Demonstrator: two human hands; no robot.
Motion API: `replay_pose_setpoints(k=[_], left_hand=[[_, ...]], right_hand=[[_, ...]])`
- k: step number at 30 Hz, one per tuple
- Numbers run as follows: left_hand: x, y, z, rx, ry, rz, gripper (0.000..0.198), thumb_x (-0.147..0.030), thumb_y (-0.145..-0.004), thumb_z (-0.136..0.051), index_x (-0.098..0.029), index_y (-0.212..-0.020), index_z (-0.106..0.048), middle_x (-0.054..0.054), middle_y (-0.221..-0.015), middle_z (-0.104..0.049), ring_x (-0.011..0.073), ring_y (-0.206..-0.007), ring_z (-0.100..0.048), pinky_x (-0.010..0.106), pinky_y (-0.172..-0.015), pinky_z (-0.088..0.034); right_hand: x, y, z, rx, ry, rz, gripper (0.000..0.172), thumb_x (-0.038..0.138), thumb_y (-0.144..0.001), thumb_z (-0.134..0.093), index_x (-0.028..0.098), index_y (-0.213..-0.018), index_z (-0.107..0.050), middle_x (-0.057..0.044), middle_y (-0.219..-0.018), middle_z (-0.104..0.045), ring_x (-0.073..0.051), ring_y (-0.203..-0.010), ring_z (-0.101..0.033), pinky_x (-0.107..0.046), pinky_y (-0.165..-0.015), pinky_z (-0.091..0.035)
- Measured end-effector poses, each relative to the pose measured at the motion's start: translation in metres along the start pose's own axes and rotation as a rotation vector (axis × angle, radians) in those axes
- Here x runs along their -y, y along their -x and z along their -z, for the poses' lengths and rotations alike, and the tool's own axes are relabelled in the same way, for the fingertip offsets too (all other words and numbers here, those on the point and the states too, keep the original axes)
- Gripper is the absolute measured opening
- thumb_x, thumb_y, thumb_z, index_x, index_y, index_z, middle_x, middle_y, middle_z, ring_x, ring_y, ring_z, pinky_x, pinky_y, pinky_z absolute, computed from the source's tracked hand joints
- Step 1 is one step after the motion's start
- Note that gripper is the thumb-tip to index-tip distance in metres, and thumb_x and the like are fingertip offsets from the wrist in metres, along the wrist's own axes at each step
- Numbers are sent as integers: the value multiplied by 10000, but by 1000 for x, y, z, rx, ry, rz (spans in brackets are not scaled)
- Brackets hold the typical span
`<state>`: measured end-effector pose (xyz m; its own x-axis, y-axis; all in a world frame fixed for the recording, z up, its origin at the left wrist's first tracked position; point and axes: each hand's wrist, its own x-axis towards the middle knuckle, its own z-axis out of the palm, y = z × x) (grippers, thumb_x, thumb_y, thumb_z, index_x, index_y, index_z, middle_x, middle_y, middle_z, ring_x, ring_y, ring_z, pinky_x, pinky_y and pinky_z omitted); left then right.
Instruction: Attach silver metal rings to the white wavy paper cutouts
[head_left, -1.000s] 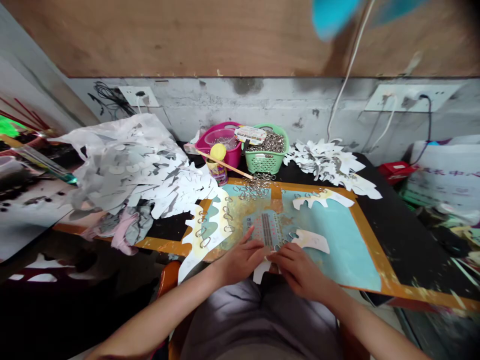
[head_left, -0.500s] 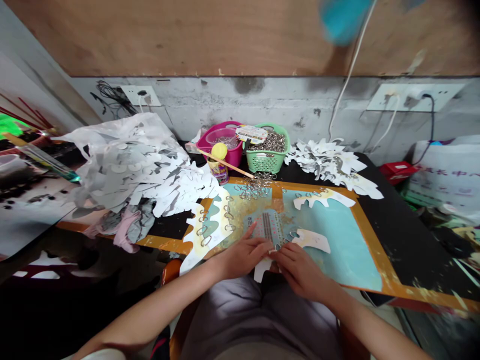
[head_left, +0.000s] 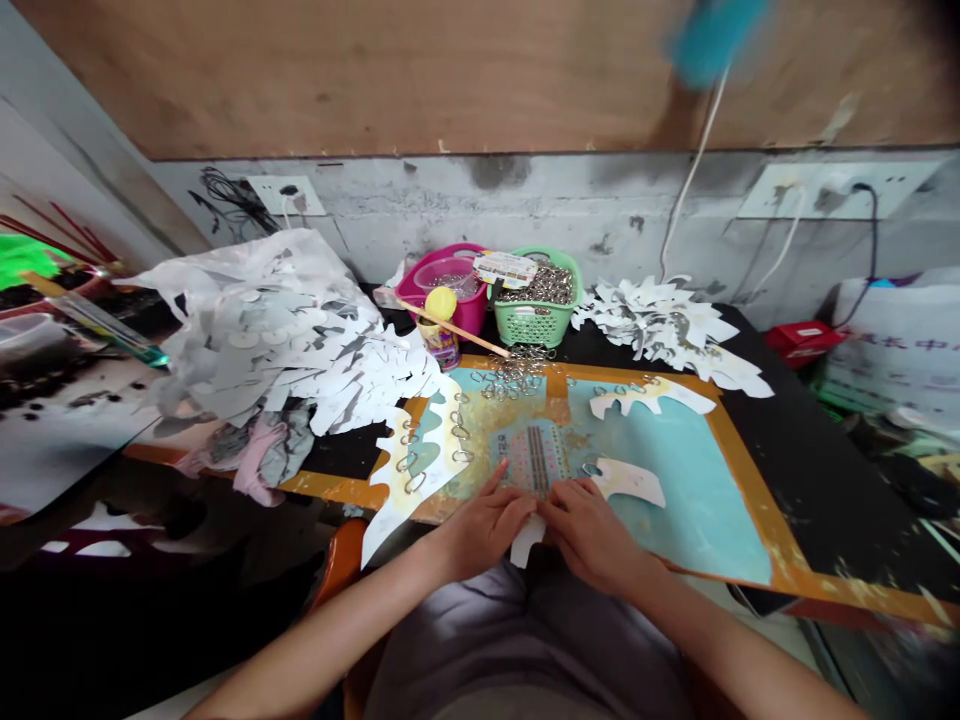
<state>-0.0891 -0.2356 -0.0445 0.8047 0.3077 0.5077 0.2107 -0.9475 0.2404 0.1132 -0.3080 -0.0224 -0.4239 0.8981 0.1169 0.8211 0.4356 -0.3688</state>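
At the near edge of the table, my left hand (head_left: 491,525) and my right hand (head_left: 589,525) meet over a white cut-out piece (head_left: 528,540). Fingers of both hands are closed on its upper end; the piece's lower end hangs below them. Just beyond the hands lies a printed card (head_left: 531,455) with rows of marks. A second white piece (head_left: 634,481) with a metal ring near its left end lies beside my right hand. To the left, white scalloped strips (head_left: 409,480) carry several metal rings along their edges. What my fingertips do is partly hidden.
A heap of loose metal rings (head_left: 510,375) lies before a green basket (head_left: 538,322) of metal parts and a pink basket (head_left: 471,317). A stick (head_left: 461,330) rests across a small yellow-topped can (head_left: 442,345). White cut-outs pile up left (head_left: 322,350) and right (head_left: 664,325).
My left hand has shifted slightly left and down, and my fingers have moved on the white piece. The whole view has drifted a little; the things on the table stay put.
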Motion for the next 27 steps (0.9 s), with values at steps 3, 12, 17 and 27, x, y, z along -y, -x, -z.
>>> replay_pose_setpoints(k=[3,12,17,27], left_hand=[[1,-2,2,28,-21,-14,151,-81,-941,-438,-142,-1050,-523,28,-884,-668,151,-874,-663,521,-1190,-283],[3,-7,7,169,-40,-7,253,-66,-918,-425,-140,-1150,-494,71,-988,-658,196,-975,-643,536,-1172,-300],[-3,-14,22,272,-29,5,338,-62,-834,-466,-132,-1163,-495,107,-1053,-652,233,-1038,-620,546,-1187,-241],[-21,-6,24,202,-71,18,201,-214,-881,-504,-164,-1036,-623,71,-898,-682,241,-1053,-604,560,-1207,-110]], right_hand=[[-1,2,-3,-17,7,-3,190,148,-943,-487,166,-1105,-583,-74,-943,-532,-233,-871,-459,-367,-817,-324],[-3,5,-3,-56,-53,15,243,100,-917,-433,154,-1108,-573,-81,-919,-536,-236,-854,-467,-371,-797,-343],[-9,10,-2,-136,-221,44,318,108,-901,-447,164,-1210,-495,-98,-998,-576,-245,-909,-490,-377,-810,-368],[2,14,3,-55,-30,115,110,163,-907,-464,183,-865,-565,-77,-846,-577,-233,-813,-468,-381,-742,-344]])
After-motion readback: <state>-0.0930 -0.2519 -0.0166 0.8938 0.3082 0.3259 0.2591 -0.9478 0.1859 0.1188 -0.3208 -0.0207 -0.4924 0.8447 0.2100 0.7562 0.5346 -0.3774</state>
